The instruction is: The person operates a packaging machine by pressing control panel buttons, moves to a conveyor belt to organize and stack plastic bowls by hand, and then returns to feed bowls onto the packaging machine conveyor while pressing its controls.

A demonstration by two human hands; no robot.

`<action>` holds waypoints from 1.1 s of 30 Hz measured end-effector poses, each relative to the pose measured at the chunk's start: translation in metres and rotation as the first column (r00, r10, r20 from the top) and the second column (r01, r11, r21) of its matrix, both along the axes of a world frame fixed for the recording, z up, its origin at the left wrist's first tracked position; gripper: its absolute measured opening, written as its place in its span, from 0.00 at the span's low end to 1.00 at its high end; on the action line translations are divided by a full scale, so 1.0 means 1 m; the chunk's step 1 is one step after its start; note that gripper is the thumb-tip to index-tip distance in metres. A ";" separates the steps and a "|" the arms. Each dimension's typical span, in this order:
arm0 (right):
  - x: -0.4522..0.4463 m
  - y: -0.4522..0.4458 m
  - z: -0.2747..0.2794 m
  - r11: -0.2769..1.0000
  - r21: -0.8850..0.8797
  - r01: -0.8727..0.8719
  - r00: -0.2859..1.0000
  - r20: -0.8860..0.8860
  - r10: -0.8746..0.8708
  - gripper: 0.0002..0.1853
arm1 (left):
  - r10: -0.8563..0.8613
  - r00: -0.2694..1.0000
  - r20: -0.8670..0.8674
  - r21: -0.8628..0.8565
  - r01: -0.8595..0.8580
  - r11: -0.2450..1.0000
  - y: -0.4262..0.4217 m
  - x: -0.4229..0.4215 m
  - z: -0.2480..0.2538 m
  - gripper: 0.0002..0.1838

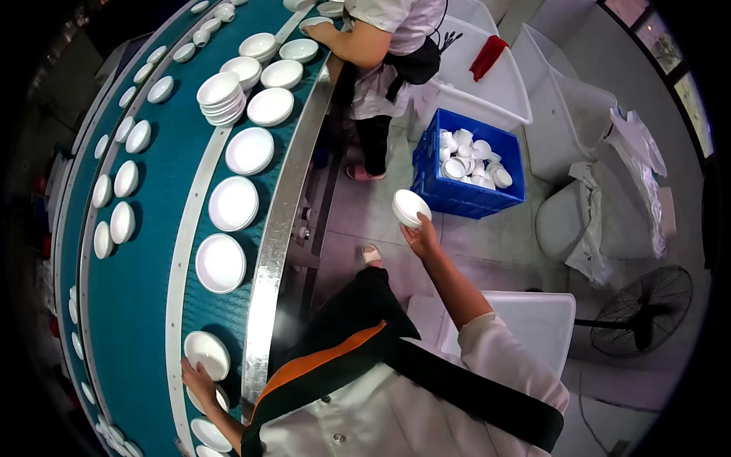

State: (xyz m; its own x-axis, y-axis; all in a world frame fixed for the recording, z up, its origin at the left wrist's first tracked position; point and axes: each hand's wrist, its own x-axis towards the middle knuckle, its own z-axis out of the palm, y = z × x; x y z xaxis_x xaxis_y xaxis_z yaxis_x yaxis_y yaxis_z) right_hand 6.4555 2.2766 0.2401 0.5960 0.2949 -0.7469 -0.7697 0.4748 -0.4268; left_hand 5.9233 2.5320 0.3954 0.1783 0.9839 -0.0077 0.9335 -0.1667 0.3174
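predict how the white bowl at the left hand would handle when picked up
The white bowl is likely stiff, as its rim looks evenly round. It is probably light enough for one-handed lifting, since the right hand holds another bowl up alone. Its smooth, shiny surface may make it somewhat slippery.

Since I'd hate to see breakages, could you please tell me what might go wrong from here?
The bowl in the right grip is held out over the floor, so it might break if it slips. Crockery lies jumbled in the crate, so pieces could knock together and chip.
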 end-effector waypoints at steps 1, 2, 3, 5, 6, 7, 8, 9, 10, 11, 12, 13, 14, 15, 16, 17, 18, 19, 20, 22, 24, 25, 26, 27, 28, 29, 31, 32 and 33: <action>0.034 -0.004 -0.033 0.998 -0.034 0.048 0.998 -0.039 -0.049 0.26 | 0.050 0.996 -0.072 0.029 -0.048 0.998 0.000 0.006 0.005 0.18; 0.070 -0.008 -0.064 0.994 -0.078 0.077 0.996 -0.049 -0.080 0.26 | 0.042 0.986 -0.163 0.126 -0.021 0.992 0.003 0.006 -0.001 0.20; 0.088 -0.016 -0.085 0.987 -0.124 0.098 0.992 -0.064 -0.106 0.26 | 0.046 0.964 -0.261 0.216 0.011 0.976 0.002 0.001 0.000 0.22; 0.149 -0.022 -0.128 0.955 -0.277 0.107 0.989 -0.064 -0.130 0.27 | 0.179 0.957 -0.227 0.291 -0.109 0.951 0.002 0.039 0.005 0.21; 0.184 -0.031 -0.152 0.950 -0.296 0.099 0.990 -0.063 -0.123 0.26 | 0.213 0.945 -0.249 0.289 -0.137 0.948 0.000 0.071 0.010 0.21; 0.205 -0.046 -0.169 0.939 -0.323 0.116 0.988 -0.063 -0.144 0.27 | 0.260 0.928 -0.266 0.303 -0.175 0.937 -0.005 0.090 0.020 0.20; 0.234 -0.049 -0.181 0.933 -0.340 0.115 0.987 -0.063 -0.145 0.27 | 0.169 0.942 -0.291 0.304 -0.076 0.950 -0.005 0.107 0.018 0.19; 0.266 -0.055 -0.202 0.937 -0.331 0.110 0.989 -0.060 -0.137 0.27 | 0.136 0.914 -0.382 0.383 0.023 0.924 -0.003 0.138 0.020 0.20; 0.286 -0.064 -0.215 0.940 -0.321 0.113 0.988 -0.059 -0.139 0.26 | 0.163 0.904 -0.394 0.359 -0.012 0.933 -0.010 0.150 0.029 0.20; 0.313 -0.071 -0.232 0.941 -0.314 0.126 0.987 -0.056 -0.150 0.26 | 0.190 0.905 -0.380 0.349 -0.051 0.936 -0.009 0.166 0.034 0.20; 0.339 -0.074 -0.247 0.939 -0.318 0.133 0.985 -0.063 -0.161 0.25 | 0.234 0.897 -0.376 0.368 -0.087 0.926 -0.008 0.169 0.032 0.20; 0.354 -0.067 -0.238 0.885 -0.426 0.186 0.979 0.006 -0.203 0.24 | 0.265 0.894 -0.362 0.362 -0.127 0.924 -0.008 0.185 0.042 0.19; 0.378 -0.083 -0.272 0.892 -0.424 0.158 0.986 0.027 -0.162 0.21 | 0.265 0.889 -0.373 0.388 -0.110 0.915 -0.010 0.178 0.042 0.19; 0.402 -0.097 -0.304 0.896 -0.433 0.100 0.994 0.072 -0.077 0.18 | 0.268 0.895 -0.358 0.395 -0.115 0.911 -0.009 0.182 0.042 0.18; 0.429 -0.113 -0.343 0.889 -0.455 0.038 0.988 0.148 0.034 0.15 | 0.286 0.891 -0.352 0.398 -0.134 0.907 -0.010 0.187 0.042 0.18; 0.460 -0.126 -0.385 0.892 -0.447 -0.064 0.931 0.295 0.215 0.12 | 0.298 0.899 -0.320 0.377 -0.168 0.911 -0.012 0.193 0.045 0.18; 0.443 -0.095 -0.361 0.981 -0.051 -0.189 0.821 0.540 0.186 0.14 | 0.317 0.903 -0.291 0.368 -0.200 0.908 -0.010 0.196 0.044 0.18; 0.407 -0.045 -0.296 0.833 0.356 -0.423 0.744 0.662 0.094 0.15 | 0.338 0.905 -0.259 0.361 -0.234 0.903 -0.006 0.194 0.040 0.19; 0.384 -0.007 -0.263 0.950 -0.044 -0.310 0.646 0.724 0.244 0.16 | 0.346 0.906 -0.246 0.390 -0.234 0.891 -0.004 0.193 0.038 0.19; 0.315 0.082 -0.150 0.865 -0.461 -0.198 0.517 0.700 0.492 0.19 | 0.359 0.908 -0.217 0.438 -0.238 0.867 0.002 0.187 0.030 0.19; 0.237 0.160 -0.021 0.825 -0.465 -0.321 0.357 0.748 0.560 0.19 | 0.352 0.914 -0.203 0.470 -0.225 0.854 0.011 0.177 0.022 0.19; 0.203 0.187 0.027 0.783 -0.464 -0.415 0.280 0.754 0.594 0.18 | 0.339 0.920 -0.198 0.482 -0.210 0.851 0.013 0.168 0.015 0.20; 0.172 0.212 0.062 0.754 -0.433 -0.494 0.164 0.805 0.570 0.16 | 0.347 0.914 -0.210 0.444 -0.227 0.867 0.015 0.155 0.010 0.20; 0.143 0.232 0.084 0.706 -0.445 -0.551 0.066 0.820 0.568 0.13 | 0.344 0.913 -0.220 0.402 -0.237 0.884 0.016 0.139 0.002 0.21; 0.091 0.245 0.107 0.629 -0.477 -0.614 -0.028 0.809 0.587 0.11 | 0.334 0.934 -0.130 0.327 -0.278 0.903 0.007 0.096 -0.007 0.16; 0.062 0.258 0.131 0.528 -0.540 -0.656 -0.106 0.758 0.644 0.11 | 0.348 0.931 -0.111 0.319 -0.298 0.900 0.007 0.084 -0.008 0.16; 0.008 0.290 0.152 0.429 -0.585 -0.688 -0.303 0.769 0.563 0.12 | 0.274 0.957 -0.098 0.046 -0.270 0.962 0.007 0.060 -0.005 0.11; -0.010 0.307 0.162 0.380 -0.696 -0.609 -0.478 0.704 0.525 0.13 | 0.219 0.971 -0.099 0.077 -0.212 0.974 0.006 0.045 -0.018 0.07; -0.032 0.322 0.179 0.348 -0.773 -0.531 -0.625 0.634 0.455 0.14 | 0.223 0.971 -0.088 0.061 -0.218 0.974 0.002 0.036 -0.018 0.07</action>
